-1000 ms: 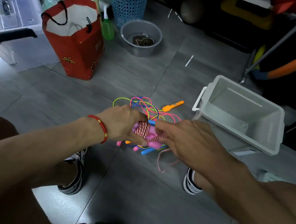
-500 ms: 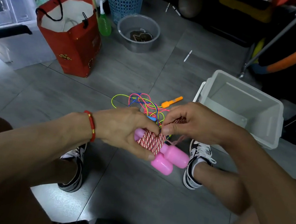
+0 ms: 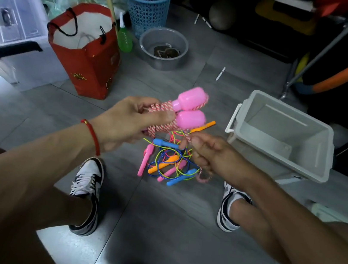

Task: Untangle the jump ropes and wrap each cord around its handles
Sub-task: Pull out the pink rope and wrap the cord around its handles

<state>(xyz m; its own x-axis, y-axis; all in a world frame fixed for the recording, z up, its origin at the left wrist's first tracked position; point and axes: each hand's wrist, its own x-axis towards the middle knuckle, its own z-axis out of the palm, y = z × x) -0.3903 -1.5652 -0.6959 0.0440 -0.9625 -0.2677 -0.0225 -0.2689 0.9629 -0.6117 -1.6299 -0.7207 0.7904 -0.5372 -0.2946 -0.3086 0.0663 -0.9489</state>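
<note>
One jump rope with two fat pink handles [image 3: 191, 109] is held up above the floor, the handles side by side and its red-and-white braided cord [image 3: 161, 116] wound around their narrow ends. The left hand [image 3: 133, 123] grasps that wound bundle, thumb lying across the cord. The right hand [image 3: 212, 154] pinches the loose end of the same cord, which runs from the bundle to its fingers and trails out below the fist in a small curl.

Beneath the hands, on the grey tiled floor [image 3: 155, 219], lies the tangled pile [image 3: 166, 160] of thin ropes. Seven slim handles can be counted there: three pink, two orange and two blue. The cords are yellow-green, blue and pink; how many ropes they make up cannot be told.

Two black-and-white sneakers flank the pile, the left shoe [image 3: 87, 191] and the right shoe [image 3: 230, 208], with bare floor between them towards the camera.

Just right of the pile stands one grey plastic bin [image 3: 314, 153], open at the top, its near rim close to the right hand. Farther back are one red paper bag [image 3: 88, 67], one grey basin [image 3: 163, 62], one blue mesh basket [image 3: 147, 3], one green bottle [image 3: 125, 38] and, far left, one clear storage box [image 3: 15, 26].
</note>
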